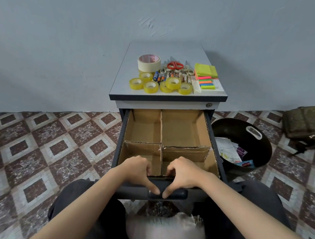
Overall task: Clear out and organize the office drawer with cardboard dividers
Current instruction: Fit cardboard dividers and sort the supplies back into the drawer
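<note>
Gripping drawer (pixel 177 193) front with left hand (pixel 137 169) and right hand (pixel 184 170); four cardboard compartments (pixel 184 132); six yellow tape rolls (pixel 151 86) along cabinet top (pixel 169 51) front edge; bin (pixel 262 156) beside.

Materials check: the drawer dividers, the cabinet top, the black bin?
Brown drawer dividers: corrugated cardboard, matte; fluted cut edges show.
Pale grey cabinet top: probably laminate board, smooth, with a dark edge band.
Round black bin: likely plastic, slight sheen.

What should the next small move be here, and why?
Probably let go of the drawer front and lift a tape roll off the cabinet top: the left hand and right hand grip that edge, the cardboard dividers sit fitted, compartments empty.
</note>
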`<action>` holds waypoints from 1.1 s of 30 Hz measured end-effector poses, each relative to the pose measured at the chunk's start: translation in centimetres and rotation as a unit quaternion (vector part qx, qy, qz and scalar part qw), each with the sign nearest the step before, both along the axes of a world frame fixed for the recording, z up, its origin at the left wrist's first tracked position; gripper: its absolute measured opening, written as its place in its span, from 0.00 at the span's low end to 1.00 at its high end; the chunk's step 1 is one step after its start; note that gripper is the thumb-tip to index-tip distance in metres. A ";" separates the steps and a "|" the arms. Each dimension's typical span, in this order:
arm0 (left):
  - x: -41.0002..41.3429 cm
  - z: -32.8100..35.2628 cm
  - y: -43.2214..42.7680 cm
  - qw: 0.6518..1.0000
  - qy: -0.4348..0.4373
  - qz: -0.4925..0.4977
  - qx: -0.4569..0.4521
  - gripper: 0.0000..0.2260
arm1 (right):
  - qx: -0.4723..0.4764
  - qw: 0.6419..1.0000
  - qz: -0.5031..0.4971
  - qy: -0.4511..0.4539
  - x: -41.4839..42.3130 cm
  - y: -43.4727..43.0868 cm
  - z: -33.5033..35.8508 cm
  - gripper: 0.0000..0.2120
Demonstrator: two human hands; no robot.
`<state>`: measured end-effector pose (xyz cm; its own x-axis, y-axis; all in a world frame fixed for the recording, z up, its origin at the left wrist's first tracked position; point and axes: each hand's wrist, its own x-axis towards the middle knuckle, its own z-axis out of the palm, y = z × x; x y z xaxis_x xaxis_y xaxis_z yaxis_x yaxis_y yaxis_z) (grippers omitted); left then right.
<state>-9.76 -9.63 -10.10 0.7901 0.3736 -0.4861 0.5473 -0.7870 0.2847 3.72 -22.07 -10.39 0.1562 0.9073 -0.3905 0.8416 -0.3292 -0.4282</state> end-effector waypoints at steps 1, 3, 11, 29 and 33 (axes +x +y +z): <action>0.0 0.0 0.4 0.999 -0.017 0.024 -0.028 0.23 | 0.020 0.999 -0.024 0.023 0.3 0.2 0.1 0.29; 0.0 0.2 1.1 0.992 -0.083 0.075 -0.061 0.17 | 0.081 0.990 -0.086 0.076 1.0 0.8 0.5 0.18; 3.4 3.3 5.2 0.949 -0.288 0.117 0.048 0.11 | 0.248 0.950 -0.186 0.035 4.5 5.1 4.5 0.05; 7.0 4.8 12.2 0.894 -0.292 0.161 0.298 0.21 | 0.312 0.891 -0.296 -0.146 12.1 14.5 9.4 0.30; 6.9 5.1 12.4 0.894 -0.290 0.155 0.303 0.19 | 0.294 0.894 -0.303 -0.149 11.7 15.3 9.5 0.30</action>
<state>-2.82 2.74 -4.99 0.6566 0.6737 0.3390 0.6639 -0.7296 0.1640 15.38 -6.81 -0.90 0.7065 0.6551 0.2678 0.6907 -0.5555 -0.4631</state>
